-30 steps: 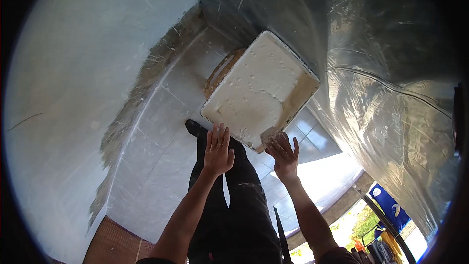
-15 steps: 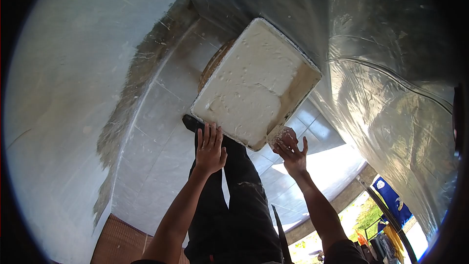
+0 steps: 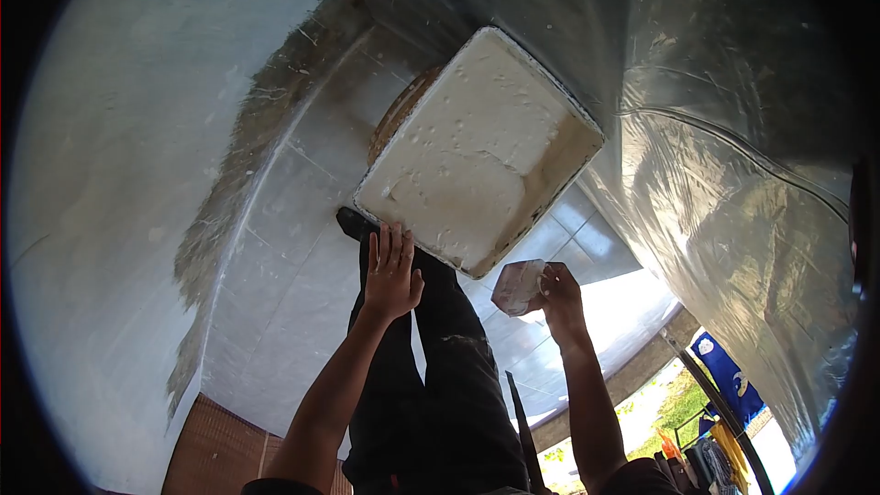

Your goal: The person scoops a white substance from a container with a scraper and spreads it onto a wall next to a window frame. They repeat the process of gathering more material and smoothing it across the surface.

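Observation:
A large rectangular tray (image 3: 570, 108) holds a thick, off-white paste (image 3: 458, 147) with a pitted, uneven surface. My left hand (image 3: 392, 277) lies with fingers stretched out at the tray's near-left edge, its fingertips touching or almost touching the rim. To the right of the tray's near corner, my right hand (image 3: 561, 293) grips a small angular brownish piece (image 3: 518, 288), smeared with white and somewhat see-through. It is apart from the tray. Whitish residue shows on the right fingers.
Under the tray, a round brown support (image 3: 396, 119) shows partly. My dark-trousered legs (image 3: 449, 357) stand below it on grey tiles. A grey wall (image 3: 119, 174) rises at left; shiny plastic sheeting (image 3: 715, 192) hangs at right. Blue cloth (image 3: 726, 371) hangs lower right.
My right hand has moved down from the tray's near corner, turning the angular piece so its broad side shows. The left hand stays near the rim.

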The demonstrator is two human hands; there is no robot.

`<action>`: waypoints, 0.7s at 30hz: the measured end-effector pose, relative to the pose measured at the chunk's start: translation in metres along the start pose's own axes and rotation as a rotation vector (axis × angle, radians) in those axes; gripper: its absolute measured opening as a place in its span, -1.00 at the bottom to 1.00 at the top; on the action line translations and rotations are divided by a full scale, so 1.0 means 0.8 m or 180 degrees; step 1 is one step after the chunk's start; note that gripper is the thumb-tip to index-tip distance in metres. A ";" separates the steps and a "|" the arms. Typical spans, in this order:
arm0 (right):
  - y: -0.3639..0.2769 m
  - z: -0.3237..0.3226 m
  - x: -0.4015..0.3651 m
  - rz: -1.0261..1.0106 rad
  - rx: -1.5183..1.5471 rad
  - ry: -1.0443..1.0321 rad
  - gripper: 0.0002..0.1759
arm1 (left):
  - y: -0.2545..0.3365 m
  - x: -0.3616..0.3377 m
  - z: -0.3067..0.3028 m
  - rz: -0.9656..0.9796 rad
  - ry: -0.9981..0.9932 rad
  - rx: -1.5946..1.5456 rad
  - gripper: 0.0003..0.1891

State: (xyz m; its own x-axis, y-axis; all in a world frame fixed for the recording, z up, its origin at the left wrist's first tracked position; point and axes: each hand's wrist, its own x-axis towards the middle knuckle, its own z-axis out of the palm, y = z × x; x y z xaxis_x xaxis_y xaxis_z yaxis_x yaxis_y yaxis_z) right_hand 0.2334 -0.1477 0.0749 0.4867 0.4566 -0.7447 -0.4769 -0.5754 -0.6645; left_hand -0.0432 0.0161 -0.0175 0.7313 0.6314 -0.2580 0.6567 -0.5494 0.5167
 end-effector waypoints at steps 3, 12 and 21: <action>-0.040 0.045 0.007 0.0450 0.1868 -0.0855 -0.50 | -0.002 0.001 -0.006 0.0012 -0.0043 -0.0064 -0.22; -0.065 0.117 0.033 -0.0644 -0.1974 -0.0692 -0.78 | -0.007 0.001 0.000 0.0122 0.0081 -0.0114 -0.23; -0.024 0.130 0.029 -0.1379 -0.2990 -0.0503 -0.74 | -0.012 0.000 0.001 0.0156 0.0110 -0.0161 -0.23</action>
State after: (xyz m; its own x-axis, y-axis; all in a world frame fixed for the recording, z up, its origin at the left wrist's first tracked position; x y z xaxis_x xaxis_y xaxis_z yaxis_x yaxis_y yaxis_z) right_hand 0.1776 -0.0558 0.0638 0.3467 0.7942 -0.4991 0.5091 -0.6062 -0.6110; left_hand -0.0494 0.0210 -0.0230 0.7550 0.6234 -0.2035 0.6094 -0.5524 0.5687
